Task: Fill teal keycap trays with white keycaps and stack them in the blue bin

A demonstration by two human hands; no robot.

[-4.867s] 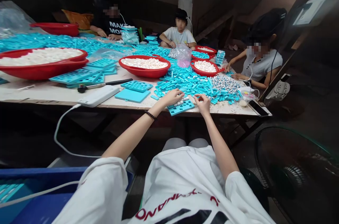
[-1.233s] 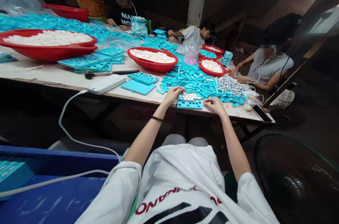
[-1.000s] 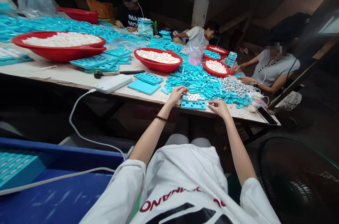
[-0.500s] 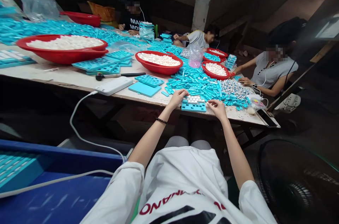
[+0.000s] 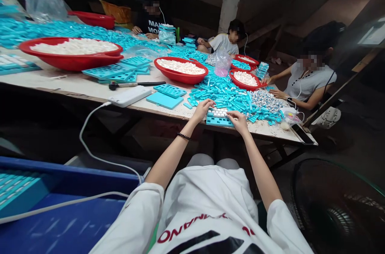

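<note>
At the table's near edge lies a light-blue slotted tray (image 5: pixel 219 121), its upper part covered by rows of small white key-like pieces (image 5: pixel 219 113). My left hand (image 5: pixel 203 110) rests at the tray's upper left corner, fingers curled and drawn together; what they pinch is too small to make out. Over the tray's right end, my right hand (image 5: pixel 239 121) is closed, fingertips pressed together beside the white rows. A small white piece showed in those fingertips earlier; now the fingers hide it. Just beyond the tray spreads a heap of loose blue parts (image 5: pixel 222 93).
Red basins (image 5: pixel 180 79) of white pieces stand along the table. Left of my hands are a blue flat plate (image 5: pixel 165 100), a white power bank (image 5: pixel 130 97) and a black-handled tool (image 5: pixel 136 85). A phone (image 5: pixel 302 134) lies right. Co-workers sit opposite; a fan (image 5: pixel 337 210) stands lower right.
My right hand has moved left, from beside the tray to over its right end. My left hand has stayed almost in place.
</note>
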